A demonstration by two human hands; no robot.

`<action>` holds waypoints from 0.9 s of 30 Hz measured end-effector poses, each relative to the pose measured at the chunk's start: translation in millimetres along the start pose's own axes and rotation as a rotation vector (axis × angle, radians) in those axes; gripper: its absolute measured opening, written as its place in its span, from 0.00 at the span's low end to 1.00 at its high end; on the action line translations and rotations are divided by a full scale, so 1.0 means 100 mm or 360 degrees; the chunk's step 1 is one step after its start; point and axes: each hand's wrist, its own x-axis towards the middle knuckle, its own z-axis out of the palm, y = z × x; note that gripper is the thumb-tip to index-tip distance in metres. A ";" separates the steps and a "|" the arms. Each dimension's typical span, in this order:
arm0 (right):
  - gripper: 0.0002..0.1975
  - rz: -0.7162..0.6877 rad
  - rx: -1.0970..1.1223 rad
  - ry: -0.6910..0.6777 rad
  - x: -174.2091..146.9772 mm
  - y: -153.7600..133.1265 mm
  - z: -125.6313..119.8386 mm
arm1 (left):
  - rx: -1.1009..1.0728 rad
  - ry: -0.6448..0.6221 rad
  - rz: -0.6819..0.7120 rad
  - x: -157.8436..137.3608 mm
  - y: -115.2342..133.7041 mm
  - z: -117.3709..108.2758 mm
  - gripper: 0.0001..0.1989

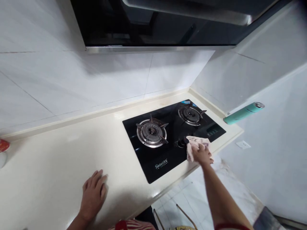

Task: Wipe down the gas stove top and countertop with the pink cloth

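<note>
My right hand (202,155) presses a pale pink cloth (192,140) onto the front right part of a black glass gas stove (144,159). The cloth lies beside a black control knob (186,140) and hangs slightly over the stove's front edge. My left hand (94,193) rests on the cream countertop (72,159) to the left of the stove, fingers stretched out and holding nothing. Two round burners, a left burner (153,131) and a right burner (191,114), carry metal pan supports.
Above the stove hangs a black range hood (155,28). A green cylinder (243,113) stands at the counter's right end. A red and white container (3,150) sits at the far left edge. A wall socket (243,145) is on the right wall.
</note>
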 end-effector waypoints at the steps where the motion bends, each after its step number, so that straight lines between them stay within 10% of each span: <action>1: 0.26 0.0047 0.0026 -0.0026 -0.09 -0.12 0.08 | 0.0000 0.0005 0.0002 0.00 0.00 0.00 0.16; 6: 0.26 -0.0031 0.0183 0.0062 -1.02 -0.36 0.27 | -0.0001 0.0014 0.0003 0.01 0.02 0.00 0.15; 16: 0.20 -0.1281 0.0367 -0.0068 -2.98 -1.19 0.02 | -0.0163 -0.0048 -0.0098 -0.03 0.10 -0.02 0.16; 21: 0.21 -0.1945 0.0474 -0.0368 -3.01 -1.50 -0.01 | -0.0281 0.0009 -0.0143 -0.13 0.16 -0.05 0.16; 27: 0.25 -0.1812 0.0340 -0.0304 -2.49 -2.42 0.03 | -0.0468 0.0113 -0.0277 -0.73 0.13 -0.28 0.15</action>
